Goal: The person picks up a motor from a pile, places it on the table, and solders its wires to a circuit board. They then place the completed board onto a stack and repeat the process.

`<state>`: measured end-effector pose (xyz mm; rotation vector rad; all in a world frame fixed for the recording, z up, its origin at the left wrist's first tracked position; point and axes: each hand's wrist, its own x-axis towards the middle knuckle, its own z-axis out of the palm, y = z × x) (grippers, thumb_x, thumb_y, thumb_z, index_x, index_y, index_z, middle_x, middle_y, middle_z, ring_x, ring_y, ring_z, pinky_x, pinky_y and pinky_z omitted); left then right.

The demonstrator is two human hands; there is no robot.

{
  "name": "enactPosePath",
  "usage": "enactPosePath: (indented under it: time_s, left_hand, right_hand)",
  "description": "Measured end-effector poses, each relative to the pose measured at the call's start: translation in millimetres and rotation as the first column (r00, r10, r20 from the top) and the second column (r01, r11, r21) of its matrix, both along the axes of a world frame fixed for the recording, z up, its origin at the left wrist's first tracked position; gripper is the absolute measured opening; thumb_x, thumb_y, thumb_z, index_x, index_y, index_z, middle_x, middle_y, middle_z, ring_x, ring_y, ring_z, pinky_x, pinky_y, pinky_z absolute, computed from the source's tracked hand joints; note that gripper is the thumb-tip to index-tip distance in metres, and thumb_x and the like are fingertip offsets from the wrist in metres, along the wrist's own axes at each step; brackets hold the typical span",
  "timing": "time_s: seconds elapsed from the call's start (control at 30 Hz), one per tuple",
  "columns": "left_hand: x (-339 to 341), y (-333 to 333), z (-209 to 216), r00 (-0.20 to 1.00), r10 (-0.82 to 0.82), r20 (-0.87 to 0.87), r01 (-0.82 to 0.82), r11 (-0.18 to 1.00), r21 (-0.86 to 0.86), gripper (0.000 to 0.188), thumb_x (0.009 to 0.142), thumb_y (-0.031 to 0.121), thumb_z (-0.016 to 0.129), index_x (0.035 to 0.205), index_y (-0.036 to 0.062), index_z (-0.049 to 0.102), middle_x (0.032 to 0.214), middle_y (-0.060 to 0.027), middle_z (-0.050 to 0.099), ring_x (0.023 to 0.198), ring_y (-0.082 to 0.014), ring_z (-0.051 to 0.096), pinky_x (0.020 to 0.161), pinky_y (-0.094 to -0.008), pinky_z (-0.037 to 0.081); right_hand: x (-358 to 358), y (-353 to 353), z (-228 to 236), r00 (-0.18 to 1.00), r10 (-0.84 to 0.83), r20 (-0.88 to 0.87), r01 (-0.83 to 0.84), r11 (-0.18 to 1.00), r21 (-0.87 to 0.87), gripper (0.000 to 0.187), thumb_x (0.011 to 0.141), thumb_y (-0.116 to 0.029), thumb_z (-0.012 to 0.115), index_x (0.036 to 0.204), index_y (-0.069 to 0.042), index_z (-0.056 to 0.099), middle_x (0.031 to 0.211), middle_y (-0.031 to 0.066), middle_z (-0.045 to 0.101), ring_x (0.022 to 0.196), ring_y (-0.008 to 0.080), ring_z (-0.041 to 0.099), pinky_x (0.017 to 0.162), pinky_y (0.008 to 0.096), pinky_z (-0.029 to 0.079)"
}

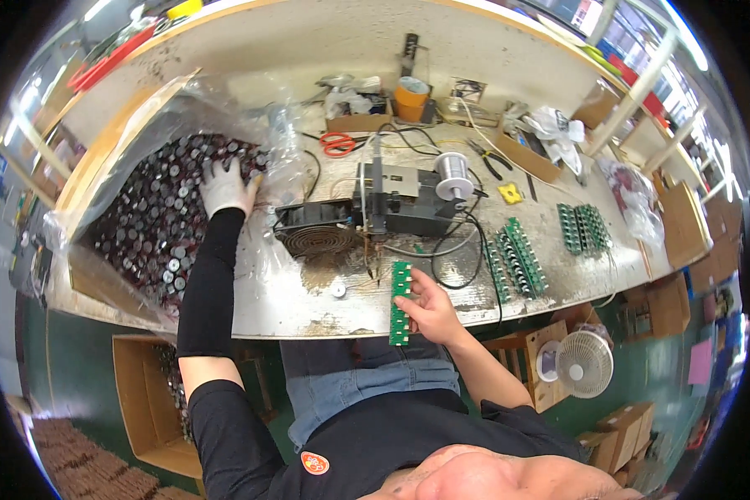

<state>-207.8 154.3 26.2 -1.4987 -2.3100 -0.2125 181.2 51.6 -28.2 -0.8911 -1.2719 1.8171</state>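
My left hand (227, 190), in a white glove, reaches into a big plastic-lined box (100, 271) full of small round silver parts with dark red bits (154, 204). Its fingers are spread over the pile, and their tips are partly lost among the parts. Between the thumb and fingers of my bare right hand (429, 310), a narrow green circuit board strip (400, 304) stands lengthwise at the table's front edge. Behind it is a dark soldering stand (392, 196) with a spool of wire (453, 177). A single round part (339, 292) lies on the tabletop left of the board.
A black square fan (317, 231) stands left of the soldering stand. Rows of populated green boards (517, 260) lie to the right, with more boards (583, 228) beyond. Red-handled scissors (337, 145), pliers (493, 160) and a yellow piece (510, 193) lie farther back. Black cable loops near the boards.
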Motion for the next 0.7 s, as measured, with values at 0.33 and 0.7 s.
enactPosePath:
  time_s: [0.33, 0.7]
  left_hand:
    - [10, -7, 4, 0.996, -0.048, 0.077, 0.053, 0.997, -0.062, 0.044, 0.079, 0.049, 0.065, 0.092, 0.0065, 0.067, 0.103, -0.0173, 0.061, 0.096, -0.0347, 0.061, 0.079, -0.0433, 0.052]
    - [30, -65, -9, 0.995, -0.102, 0.019, 0.103, 0.991, -0.087, 0.031, 0.082, 0.039, 0.063, 0.084, 0.008, 0.068, 0.086, -0.0134, 0.066, 0.087, -0.0317, 0.063, 0.073, -0.0422, 0.053]
  right_hand:
    - [7, 3, -3, 1.0, -0.014, 0.017, 0.013, 0.999, 0.036, 0.06, 0.089, -0.003, 0.06, 0.139, 0.003, 0.027, 0.111, 0.0123, 0.059, 0.068, 0.0099, 0.061, 0.049, 0.0231, 0.048]
    - [7, -1, -2, 1.0, -0.021, -0.011, 0.021, 1.0, 0.017, 0.056, 0.09, 0.001, 0.057, 0.138, 0.005, 0.029, 0.11, 0.0114, 0.058, 0.079, 0.0104, 0.061, 0.057, 0.0228, 0.051]
